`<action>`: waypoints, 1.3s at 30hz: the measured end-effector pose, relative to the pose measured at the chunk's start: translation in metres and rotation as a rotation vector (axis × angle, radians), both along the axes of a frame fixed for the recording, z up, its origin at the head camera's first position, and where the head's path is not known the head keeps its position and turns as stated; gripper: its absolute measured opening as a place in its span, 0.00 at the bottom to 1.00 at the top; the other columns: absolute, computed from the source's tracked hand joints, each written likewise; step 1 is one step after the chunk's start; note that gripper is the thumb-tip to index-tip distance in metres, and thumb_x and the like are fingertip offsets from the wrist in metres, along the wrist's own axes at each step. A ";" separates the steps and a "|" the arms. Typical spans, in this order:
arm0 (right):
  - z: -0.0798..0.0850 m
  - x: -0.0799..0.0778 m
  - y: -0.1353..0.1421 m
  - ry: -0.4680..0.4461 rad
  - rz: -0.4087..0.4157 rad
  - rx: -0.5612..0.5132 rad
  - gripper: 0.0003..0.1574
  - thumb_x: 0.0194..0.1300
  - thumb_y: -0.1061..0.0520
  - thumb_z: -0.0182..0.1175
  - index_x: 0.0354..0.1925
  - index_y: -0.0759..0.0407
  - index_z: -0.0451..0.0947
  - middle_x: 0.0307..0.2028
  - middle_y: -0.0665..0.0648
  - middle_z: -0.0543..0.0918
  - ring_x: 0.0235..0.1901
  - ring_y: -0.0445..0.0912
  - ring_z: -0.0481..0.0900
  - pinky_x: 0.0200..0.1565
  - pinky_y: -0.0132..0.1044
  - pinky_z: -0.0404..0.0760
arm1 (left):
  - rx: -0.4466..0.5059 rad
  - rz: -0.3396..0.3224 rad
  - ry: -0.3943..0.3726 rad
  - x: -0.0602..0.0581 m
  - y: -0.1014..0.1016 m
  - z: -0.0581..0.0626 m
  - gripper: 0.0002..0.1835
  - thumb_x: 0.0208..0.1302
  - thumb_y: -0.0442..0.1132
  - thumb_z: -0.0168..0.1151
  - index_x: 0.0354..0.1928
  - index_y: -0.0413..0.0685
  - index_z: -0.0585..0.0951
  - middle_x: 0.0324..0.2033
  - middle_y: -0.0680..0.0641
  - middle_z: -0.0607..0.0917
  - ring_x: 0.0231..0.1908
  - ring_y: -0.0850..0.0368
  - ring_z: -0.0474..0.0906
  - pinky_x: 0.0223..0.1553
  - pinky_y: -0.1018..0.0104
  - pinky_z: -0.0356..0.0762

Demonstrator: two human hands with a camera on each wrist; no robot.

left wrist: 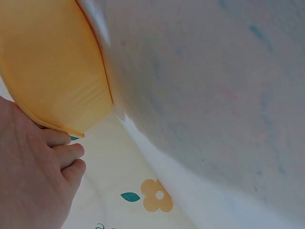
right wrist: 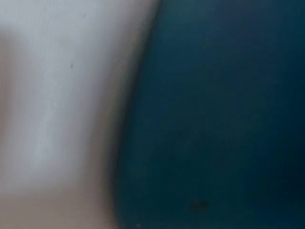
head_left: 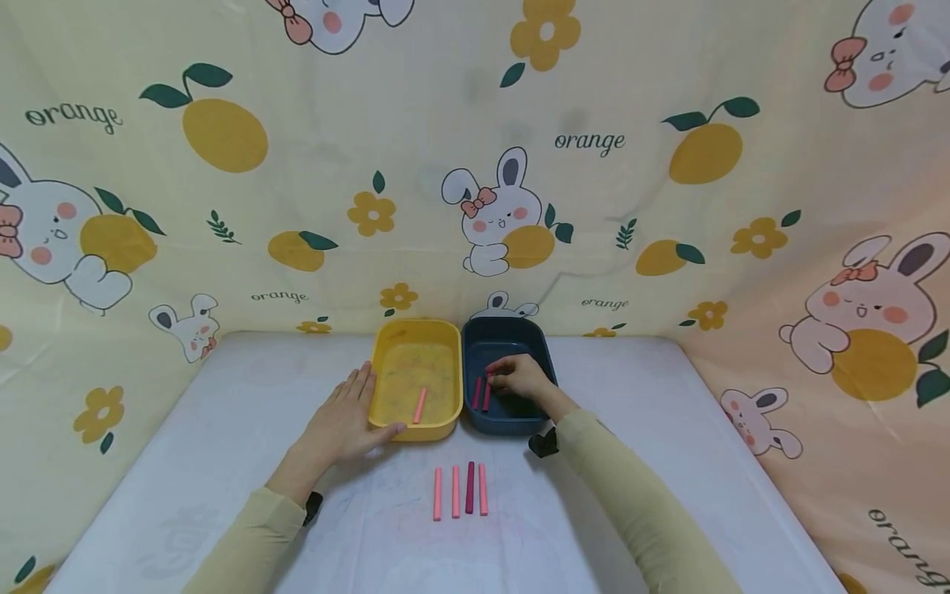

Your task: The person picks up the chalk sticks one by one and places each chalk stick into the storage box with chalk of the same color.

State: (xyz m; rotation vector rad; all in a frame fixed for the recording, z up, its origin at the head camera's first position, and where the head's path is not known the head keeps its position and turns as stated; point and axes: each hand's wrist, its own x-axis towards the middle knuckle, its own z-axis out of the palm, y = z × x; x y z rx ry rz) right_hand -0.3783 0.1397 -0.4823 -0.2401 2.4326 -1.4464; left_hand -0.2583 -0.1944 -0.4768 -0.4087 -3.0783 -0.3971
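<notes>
My left hand [head_left: 343, 422] rests against the left side of a yellow plastic bin [head_left: 454, 363], its fingers along the side and its thumb across the front corner. The left wrist view also has this hand [left wrist: 33, 162] at the bin's rim. A pink chalk-like stick [head_left: 420, 405] lies inside. Over the dark blue bin [head_left: 508, 427], my right hand [head_left: 523, 378] pinches a dark red stick [head_left: 486, 396] near its top. Another dark red stick [head_left: 477, 393] lies beside it in that bin. The right wrist view shows mostly the blurred blue wall [right wrist: 205, 114], with the fingers hidden.
Several sticks lie in a row on the white tabletop [head_left: 609, 511] in front of the bins: pink ones [head_left: 456, 492] and one dark red stick [head_left: 470, 487]. The two bins stand side by side. A patterned cloth [head_left: 416, 124] hangs behind the table.
</notes>
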 end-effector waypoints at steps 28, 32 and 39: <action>-0.002 -0.001 -0.002 0.068 0.052 0.193 0.13 0.72 0.60 0.67 0.52 0.62 0.85 0.44 0.57 0.88 0.39 0.47 0.85 0.48 0.40 0.87 | 0.010 0.000 0.000 -0.001 0.000 0.000 0.65 0.64 0.80 0.50 0.80 0.28 0.49 0.81 0.31 0.47 0.80 0.33 0.47 0.78 0.40 0.51; -0.001 0.000 -0.003 0.066 0.040 0.188 0.13 0.72 0.60 0.67 0.53 0.62 0.85 0.45 0.58 0.87 0.39 0.47 0.86 0.49 0.40 0.87 | 0.008 -0.004 0.004 0.000 0.000 0.000 0.66 0.64 0.80 0.49 0.80 0.27 0.49 0.81 0.31 0.48 0.79 0.32 0.48 0.78 0.40 0.51; 0.003 0.006 -0.003 0.085 0.030 0.140 0.15 0.71 0.62 0.67 0.54 0.64 0.84 0.46 0.59 0.87 0.40 0.47 0.87 0.47 0.40 0.88 | 0.012 -0.003 0.008 0.000 0.000 0.000 0.65 0.64 0.80 0.50 0.80 0.27 0.50 0.81 0.31 0.48 0.79 0.32 0.48 0.78 0.40 0.52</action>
